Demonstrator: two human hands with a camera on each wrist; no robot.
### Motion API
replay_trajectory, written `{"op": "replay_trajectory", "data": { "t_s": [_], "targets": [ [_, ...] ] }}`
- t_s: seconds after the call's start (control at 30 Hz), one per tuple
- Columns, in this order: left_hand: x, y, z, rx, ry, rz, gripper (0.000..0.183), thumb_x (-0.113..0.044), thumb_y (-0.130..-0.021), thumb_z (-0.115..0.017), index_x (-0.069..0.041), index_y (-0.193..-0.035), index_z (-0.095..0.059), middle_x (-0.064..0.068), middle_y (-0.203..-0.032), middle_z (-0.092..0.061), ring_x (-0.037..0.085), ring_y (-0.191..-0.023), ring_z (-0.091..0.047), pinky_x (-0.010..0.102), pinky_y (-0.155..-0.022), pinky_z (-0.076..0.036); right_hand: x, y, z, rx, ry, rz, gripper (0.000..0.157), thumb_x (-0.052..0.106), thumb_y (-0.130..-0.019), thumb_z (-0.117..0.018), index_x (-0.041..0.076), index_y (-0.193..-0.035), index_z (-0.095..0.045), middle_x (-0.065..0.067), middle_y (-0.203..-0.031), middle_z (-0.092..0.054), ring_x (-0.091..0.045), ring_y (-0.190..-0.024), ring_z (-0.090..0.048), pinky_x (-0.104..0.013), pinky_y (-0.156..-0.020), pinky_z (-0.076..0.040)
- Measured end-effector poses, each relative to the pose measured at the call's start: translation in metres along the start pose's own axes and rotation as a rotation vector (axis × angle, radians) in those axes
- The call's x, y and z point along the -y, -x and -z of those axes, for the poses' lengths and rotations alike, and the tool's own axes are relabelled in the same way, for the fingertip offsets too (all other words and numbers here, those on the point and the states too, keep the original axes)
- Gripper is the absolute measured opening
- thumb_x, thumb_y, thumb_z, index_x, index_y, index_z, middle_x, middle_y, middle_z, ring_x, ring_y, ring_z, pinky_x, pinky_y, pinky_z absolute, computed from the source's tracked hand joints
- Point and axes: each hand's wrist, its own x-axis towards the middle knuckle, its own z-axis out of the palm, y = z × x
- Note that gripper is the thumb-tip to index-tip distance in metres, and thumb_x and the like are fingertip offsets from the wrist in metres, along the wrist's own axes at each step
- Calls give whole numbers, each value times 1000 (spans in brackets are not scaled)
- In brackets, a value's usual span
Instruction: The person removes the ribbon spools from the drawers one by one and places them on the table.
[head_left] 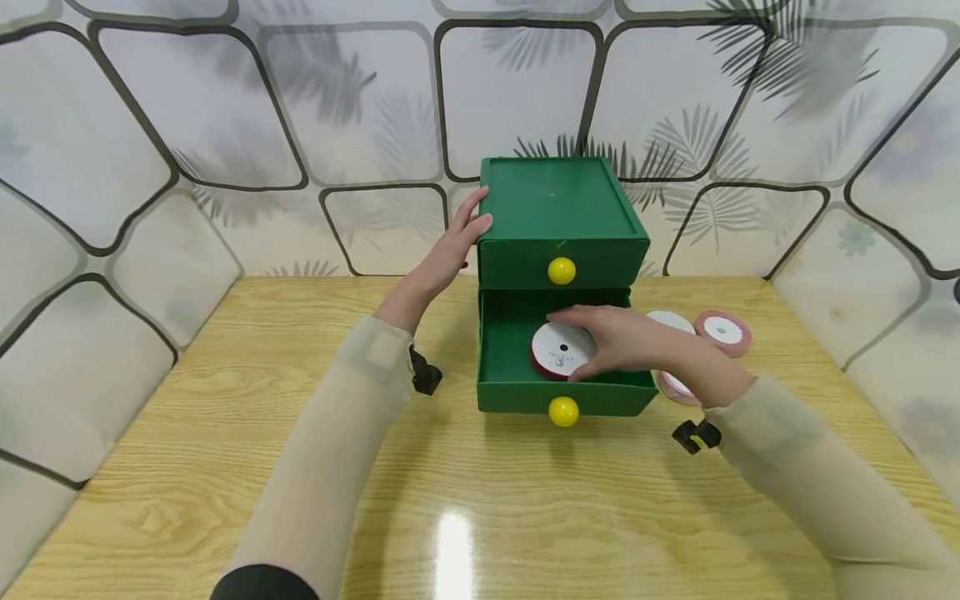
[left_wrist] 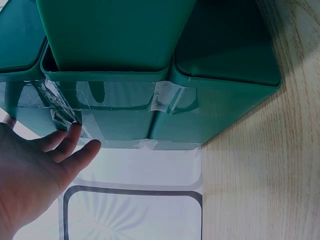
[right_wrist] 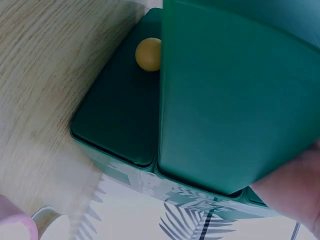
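Here, fingers and thumb of the right hand [head_left: 626, 337] grip the rim of a white-faced spool [head_left: 561, 342] inside the pulled-out drawer [head_left: 517, 398], whose floor shows between spool and left wall. Extended fingers of the left hand [head_left: 450, 246] touch the green cabinet [head_left: 555, 200] along its upper left edge. Rolls [head_left: 738, 342] lie just beyond the drawer's right.

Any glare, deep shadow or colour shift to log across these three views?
Head: brightest, with a white glare streak on the table near the bottom edge and soft shadows beside the sleeves; left wrist: dimmer and cooler, glints on the clear tape; right wrist: also cool and dim, bottom drawer in deep shade.
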Motion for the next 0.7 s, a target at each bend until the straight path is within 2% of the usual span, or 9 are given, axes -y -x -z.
{"op": "replay_trajectory", "data": {
  "t_s": [0.13, 0.43, 0.7],
  "targets": [
    [0, 0, -1, -4, 3, -2, 61, -42, -103, -34, -33, -157, -8, 8, -157, -21, 30, -137, -32, 64, -101, -25, 1, 0, -2, 13, 52, -16, 79, 32, -75, -84, 1, -139, -50, -16, -130, -57, -30, -105, -56, -46, -86, -46],
    [-1, 1, 0, -4, 3, -2, 60, -42, -103, -34, -35, -157, -9, 8, -157, -21, 30, -138, -31, 64, -101, -25, 1, -1, -4, -4, 66, -3, 74, 35, -76, -84, 2, -136, -54, -13, -124, -59, -27, -99, -56, -44, -82, -47],
    [-1, 1, 0, -3, -3, 1, 60, -43, -103, -34, -35, -157, -8, 7, -157, -21, 29, -138, -30, 64, -102, -25, -2, 2, 1, -74, -71, 29, 74, 32, -76, -84, 2, -136, -54, -12, -126, -57, -26, -100, -53, -42, -83, -46]
  ]
}}
